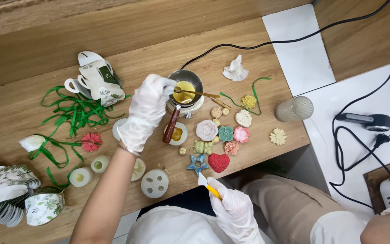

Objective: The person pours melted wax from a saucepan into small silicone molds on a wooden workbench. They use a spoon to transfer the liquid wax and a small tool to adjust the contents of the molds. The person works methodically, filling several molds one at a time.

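Nearest the camera, a small yellow-handled scraper (208, 185) with a white blade is gripped in the gloved right hand (235, 212), held over the near edge of the table (19, 113), just below a red heart shape (218, 162) and a blue star shape (197, 163). At lower left, leaf-printed white paper cut-outs (10, 194) are stacked, partly cut off by the frame. Further off, the gloved left hand (145, 110) is closed at the rim of a small metal melting pot (185, 88) of yellow liquid; what it grips is hidden by the glove. A wooden-handled spoon (171, 126) lies just beside that hand. More cup-shaped paper cut-outs (95, 81) lie beyond green ribbon (75, 110).
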